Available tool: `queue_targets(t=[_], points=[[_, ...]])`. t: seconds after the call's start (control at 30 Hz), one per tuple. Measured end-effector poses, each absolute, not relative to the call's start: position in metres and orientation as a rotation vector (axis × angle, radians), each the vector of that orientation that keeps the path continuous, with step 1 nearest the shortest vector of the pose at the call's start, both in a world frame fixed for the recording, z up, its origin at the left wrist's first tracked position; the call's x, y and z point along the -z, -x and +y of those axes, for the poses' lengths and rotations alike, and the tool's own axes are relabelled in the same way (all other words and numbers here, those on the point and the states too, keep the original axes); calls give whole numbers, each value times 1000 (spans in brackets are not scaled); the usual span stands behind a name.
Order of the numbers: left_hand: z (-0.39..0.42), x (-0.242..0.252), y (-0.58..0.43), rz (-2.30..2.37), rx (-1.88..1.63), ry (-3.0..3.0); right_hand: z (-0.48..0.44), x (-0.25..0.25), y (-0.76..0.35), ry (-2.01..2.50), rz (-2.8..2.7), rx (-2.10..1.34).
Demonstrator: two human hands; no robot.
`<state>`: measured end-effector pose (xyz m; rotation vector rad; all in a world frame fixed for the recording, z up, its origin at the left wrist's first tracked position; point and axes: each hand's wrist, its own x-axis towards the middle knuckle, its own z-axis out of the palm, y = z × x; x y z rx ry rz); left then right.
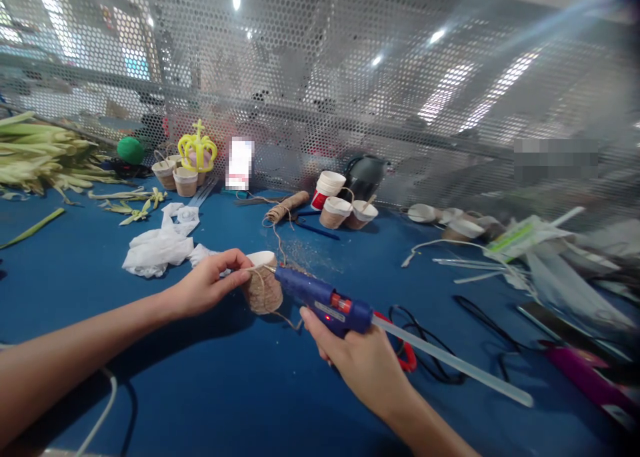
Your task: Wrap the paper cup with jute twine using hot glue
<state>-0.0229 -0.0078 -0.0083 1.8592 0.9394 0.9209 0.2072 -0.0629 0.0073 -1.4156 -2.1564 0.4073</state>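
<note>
A small brown cup (265,292) with a white rim is tilted above the blue table, its side wound with thin twine. My left hand (213,282) is closed at the cup's left edge, thumb and fingers pinching it where a strand of twine crosses near the rim. In my right hand (363,357) is a blue glue gun (320,296) with a red light lit. Its metal nozzle meets the twine by the rim; whether glue is coming out is too small to tell. A long translucent glue stick (460,364) sticks out of the back.
Behind the cup lies a twine roll (287,207). Several similar cups (335,212) stand farther back, near a yellow crown-shaped piece (199,147). Crumpled white tissue (157,249) is at left, beyond it pale green husks (45,154). Black cable (430,350) and plastic bags (565,257) lie at right.
</note>
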Motion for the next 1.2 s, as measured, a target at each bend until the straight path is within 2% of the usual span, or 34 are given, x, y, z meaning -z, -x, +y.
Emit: queue_targets(t=[0.97, 1.2], points=[[-10, 6, 22, 941, -931, -1882, -59, -11, -208, 1445, -2047, -427], [-9, 8, 22, 945, -935, -1894, -57, -23, -201, 1594, -1785, -751]])
